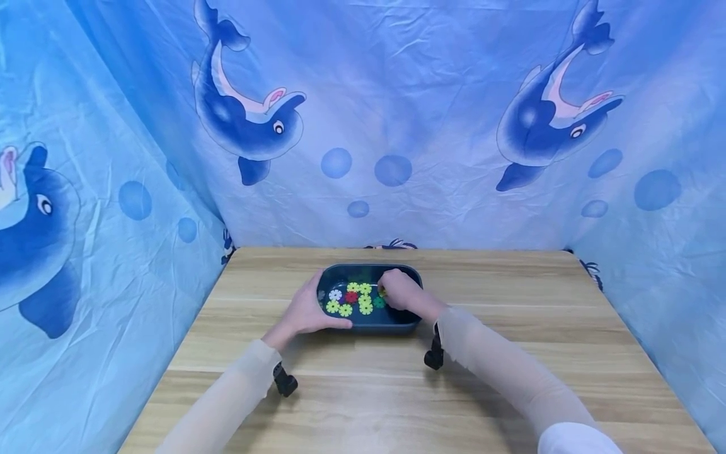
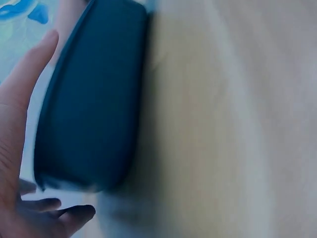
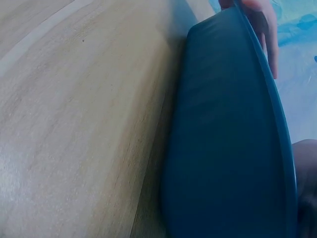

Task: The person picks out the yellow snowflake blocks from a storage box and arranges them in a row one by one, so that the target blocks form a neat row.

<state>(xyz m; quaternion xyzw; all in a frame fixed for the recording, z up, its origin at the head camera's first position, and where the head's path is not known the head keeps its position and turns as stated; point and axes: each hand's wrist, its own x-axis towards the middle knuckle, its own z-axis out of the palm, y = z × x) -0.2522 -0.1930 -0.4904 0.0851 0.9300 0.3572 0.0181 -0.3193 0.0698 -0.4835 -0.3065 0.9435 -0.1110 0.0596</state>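
Note:
A dark teal plastic tub point(image 1: 377, 327) sits on the table with flower-shaped building discs in it. Several are yellow-green point(image 1: 365, 305); a red disc point(image 1: 351, 297), a white disc point(image 1: 335, 294) and a green disc point(image 1: 379, 302) lie among them. My left hand point(image 1: 309, 309) rests around the tub's left end, its thumb point(image 2: 34, 64) stretched along the near side and the fingers loosely bent. Reaching over the right rim, my right hand point(image 1: 399, 290) has curled fingers down inside, a yellow-green disc point(image 1: 382, 292) pinched at the fingertips and mostly hidden.
The wooden table point(image 1: 363, 391) extends around the tub on all sides. Behind it and at both sides hang blue curtains point(image 1: 363, 94) printed with dolphins. A small black camera mount point(image 1: 285, 381) is strapped to the left wrist and another point(image 1: 434, 354) to the right.

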